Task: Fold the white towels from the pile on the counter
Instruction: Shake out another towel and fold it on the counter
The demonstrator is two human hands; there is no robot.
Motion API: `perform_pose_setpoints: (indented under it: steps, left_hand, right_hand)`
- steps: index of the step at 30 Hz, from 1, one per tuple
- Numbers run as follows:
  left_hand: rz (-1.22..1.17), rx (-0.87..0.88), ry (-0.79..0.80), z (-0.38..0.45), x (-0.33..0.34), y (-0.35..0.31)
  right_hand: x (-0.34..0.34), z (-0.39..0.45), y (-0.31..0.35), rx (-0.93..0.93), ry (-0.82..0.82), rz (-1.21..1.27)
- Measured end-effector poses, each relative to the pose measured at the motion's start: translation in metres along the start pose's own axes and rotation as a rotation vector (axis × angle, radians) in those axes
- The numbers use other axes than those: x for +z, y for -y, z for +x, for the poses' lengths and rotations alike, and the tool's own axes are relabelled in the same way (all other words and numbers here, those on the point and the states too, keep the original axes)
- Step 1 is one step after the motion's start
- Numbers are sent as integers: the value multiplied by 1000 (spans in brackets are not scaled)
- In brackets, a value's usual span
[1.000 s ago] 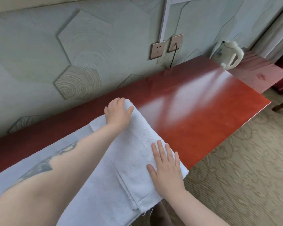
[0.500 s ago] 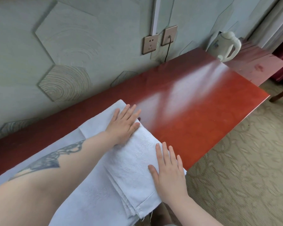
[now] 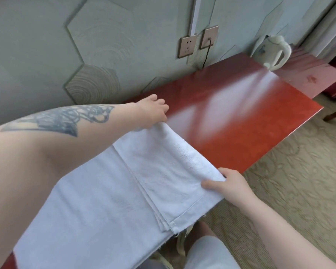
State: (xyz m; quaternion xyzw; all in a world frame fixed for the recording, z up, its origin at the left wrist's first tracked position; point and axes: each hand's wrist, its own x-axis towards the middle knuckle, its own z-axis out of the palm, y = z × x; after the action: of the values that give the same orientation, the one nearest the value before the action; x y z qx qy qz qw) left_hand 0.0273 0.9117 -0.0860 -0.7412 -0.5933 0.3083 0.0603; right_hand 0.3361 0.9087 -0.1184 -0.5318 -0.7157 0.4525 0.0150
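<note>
A white towel (image 3: 109, 195) lies spread along the red counter (image 3: 241, 117), its right end folded over into a thick band. My left hand (image 3: 153, 111) grips the far corner of that folded end near the wall. My right hand (image 3: 227, 183) pinches the near corner at the counter's front edge, thumb on top. The folded edge between both hands is lifted slightly off the counter.
A white electric kettle (image 3: 273, 53) stands at the counter's far right end, its cord plugged into a wall socket (image 3: 209, 36). A second socket (image 3: 187, 47) is beside it. Patterned carpet (image 3: 289, 191) lies to the right of the counter.
Both hands went from pressing flat on the folded towel to gripping its right corners. The folded edge has risen a little.
</note>
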Motion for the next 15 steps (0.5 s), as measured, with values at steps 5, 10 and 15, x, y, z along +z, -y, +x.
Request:
perform_pose_setpoints:
  steps: [5,10,15]
  left_hand:
    - [-132,-89,-44,-16,-16,11]
    - [-219,-219,-152,-37,-21,12]
    - [-276,-263,-371,-97,11,8]
  right_hand:
    - [-5,-9,1,-53,-222,72]
    - [-11,-28,19,-197,-316,71]
    - [17,-67,16,-513,-283,50]
